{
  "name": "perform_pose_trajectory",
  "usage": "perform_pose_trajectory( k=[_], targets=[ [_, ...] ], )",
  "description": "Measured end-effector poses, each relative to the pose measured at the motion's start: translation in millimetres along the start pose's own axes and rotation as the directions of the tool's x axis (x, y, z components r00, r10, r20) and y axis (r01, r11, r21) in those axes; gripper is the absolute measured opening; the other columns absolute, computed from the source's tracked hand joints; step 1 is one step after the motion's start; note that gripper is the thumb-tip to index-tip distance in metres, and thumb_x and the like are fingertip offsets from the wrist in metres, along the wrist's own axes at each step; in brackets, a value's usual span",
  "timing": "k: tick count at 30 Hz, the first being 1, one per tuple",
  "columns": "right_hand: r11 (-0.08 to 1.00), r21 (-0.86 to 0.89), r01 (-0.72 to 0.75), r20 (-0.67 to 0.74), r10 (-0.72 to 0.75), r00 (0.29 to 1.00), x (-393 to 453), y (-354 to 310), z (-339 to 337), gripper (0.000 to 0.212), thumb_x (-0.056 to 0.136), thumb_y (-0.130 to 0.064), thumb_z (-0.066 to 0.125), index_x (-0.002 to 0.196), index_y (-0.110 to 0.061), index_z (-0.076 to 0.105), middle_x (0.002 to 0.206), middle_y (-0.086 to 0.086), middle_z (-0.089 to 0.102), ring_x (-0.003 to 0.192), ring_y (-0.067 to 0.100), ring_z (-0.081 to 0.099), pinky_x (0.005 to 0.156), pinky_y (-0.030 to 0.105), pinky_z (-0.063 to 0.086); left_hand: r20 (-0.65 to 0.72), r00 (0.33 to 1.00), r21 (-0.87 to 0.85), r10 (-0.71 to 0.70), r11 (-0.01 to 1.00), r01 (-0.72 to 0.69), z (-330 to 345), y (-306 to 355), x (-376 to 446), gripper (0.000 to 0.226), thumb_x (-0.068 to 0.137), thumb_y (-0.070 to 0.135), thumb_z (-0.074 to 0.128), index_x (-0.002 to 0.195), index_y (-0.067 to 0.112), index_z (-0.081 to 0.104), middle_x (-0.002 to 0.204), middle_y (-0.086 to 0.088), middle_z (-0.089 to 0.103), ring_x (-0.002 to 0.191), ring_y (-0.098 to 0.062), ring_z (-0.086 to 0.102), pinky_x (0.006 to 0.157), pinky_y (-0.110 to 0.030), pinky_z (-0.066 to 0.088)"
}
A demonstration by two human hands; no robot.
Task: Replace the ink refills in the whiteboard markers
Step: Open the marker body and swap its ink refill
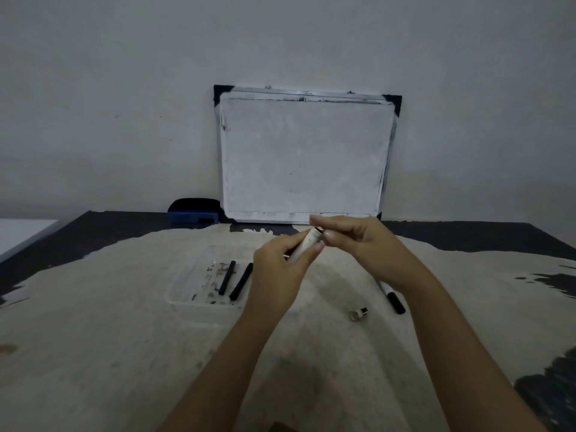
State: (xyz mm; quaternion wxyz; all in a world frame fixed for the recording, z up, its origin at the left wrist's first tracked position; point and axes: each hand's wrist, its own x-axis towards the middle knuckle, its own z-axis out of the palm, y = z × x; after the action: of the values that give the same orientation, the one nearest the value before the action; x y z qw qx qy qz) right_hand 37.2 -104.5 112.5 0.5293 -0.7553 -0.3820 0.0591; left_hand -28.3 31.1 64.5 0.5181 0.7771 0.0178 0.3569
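Observation:
My left hand grips a white marker barrel, tilted up toward the right, above the table's middle. My right hand pinches at the barrel's upper open end, where a dark rim shows; what its fingertips hold is too small to tell. Two black ink refills lie side by side in a clear plastic tray. A second marker with a black cap lies on the table at the right. Near it lies a small loose marker end piece.
A small whiteboard leans against the wall at the back. A blue eraser sits to its left. The table has a worn beige top with dark patches at its edges. A white surface is at far left.

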Motion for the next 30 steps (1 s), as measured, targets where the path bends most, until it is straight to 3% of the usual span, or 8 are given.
perform_pose_trajectory(
  k=[2,5,9,14,18,21,25,30],
  targets=[
    [0.998,-0.025,-0.059,-0.034,0.058,0.998,-2,1,-10,0.03,0.092,-0.009,0.054,0.12,-0.017,0.063,0.11,-0.01,0.066,0.098,0.001,0.063,0.077,0.008,0.05,0.0,1.0,0.0,-0.008,1.0,0.008,-1,0,1,0.029,0.081,0.031,0.066,0.108,0.021,0.069,0.087,0.004,0.072,0.079,-0.003,0.062,0.064,-0.009,0.046],
    [0.86,-0.458,-0.224,0.057,0.279,0.959,-7,10,-25,0.012,0.087,-0.013,0.062,0.097,-0.019,0.068,0.09,-0.007,0.067,0.073,0.002,0.061,0.063,0.011,0.048,0.024,0.999,-0.013,-0.031,0.999,0.031,-1,-2,1,0.028,0.081,0.03,0.066,0.107,0.019,0.069,0.084,0.003,0.071,0.075,-0.006,0.06,0.061,-0.012,0.045],
    [0.567,-0.741,-0.361,0.164,0.674,0.721,-11,30,-20,0.021,0.074,-0.029,0.077,0.089,-0.024,0.062,0.097,0.001,0.069,0.066,0.007,0.059,0.073,0.029,0.052,0.083,0.994,-0.032,-0.071,0.997,0.073,1,-7,0,0.027,0.083,0.026,0.065,0.109,0.019,0.068,0.087,0.002,0.071,0.076,-0.005,0.061,0.064,-0.016,0.046],
    [0.602,-0.754,-0.264,0.263,0.645,0.718,-9,36,-7,0.025,0.07,-0.025,0.08,0.087,-0.023,0.06,0.09,-0.008,0.06,0.078,0.008,0.055,0.062,0.018,0.04,0.131,0.988,0.007,-0.083,0.997,0.083,1,-14,1,0.029,0.083,0.026,0.065,0.112,0.019,0.067,0.086,0.013,0.068,0.078,0.004,0.06,0.067,-0.008,0.045],
    [0.778,-0.544,-0.315,0.204,0.486,0.85,-7,43,-11,0.015,0.076,-0.03,0.074,0.08,-0.018,0.068,0.086,-0.002,0.069,0.073,0.007,0.06,0.066,0.018,0.047,0.128,0.987,0.001,-0.098,0.995,0.098,0,-17,1,0.028,0.083,0.025,0.066,0.111,0.019,0.068,0.083,0.013,0.067,0.073,0.005,0.059,0.067,-0.01,0.045],
    [0.927,-0.045,-0.373,-0.01,0.373,0.928,-3,39,-11,0.018,0.086,-0.024,0.064,0.091,-0.007,0.069,0.081,0.007,0.069,0.066,0.009,0.061,0.058,0.015,0.052,0.13,0.985,-0.011,-0.11,0.994,0.112,0,-16,1,0.028,0.083,0.025,0.066,0.11,0.02,0.068,0.084,0.01,0.067,0.075,0.0,0.059,0.071,-0.015,0.046],
    [0.783,0.558,-0.275,-0.105,0.396,0.912,3,26,-6,0.013,0.093,-0.01,0.053,0.089,-0.004,0.064,0.08,0.012,0.069,0.065,0.013,0.065,0.06,0.019,0.057,0.152,0.983,0.014,-0.105,0.994,0.104,1,-16,0,0.027,0.083,0.027,0.065,0.109,0.021,0.068,0.081,0.01,0.064,0.074,-0.002,0.057,0.07,-0.016,0.045],
    [0.731,0.664,-0.158,-0.175,0.358,0.917,6,21,10,0.008,0.089,-0.005,0.057,0.083,-0.002,0.062,0.079,0.014,0.069,0.064,0.017,0.069,0.06,0.022,0.058,0.167,0.982,0.005,-0.092,0.996,0.092,2,-18,0,0.023,0.082,0.025,0.066,0.105,0.023,0.07,0.074,0.012,0.06,0.069,0.003,0.053,0.066,-0.013,0.042]
  ],
)
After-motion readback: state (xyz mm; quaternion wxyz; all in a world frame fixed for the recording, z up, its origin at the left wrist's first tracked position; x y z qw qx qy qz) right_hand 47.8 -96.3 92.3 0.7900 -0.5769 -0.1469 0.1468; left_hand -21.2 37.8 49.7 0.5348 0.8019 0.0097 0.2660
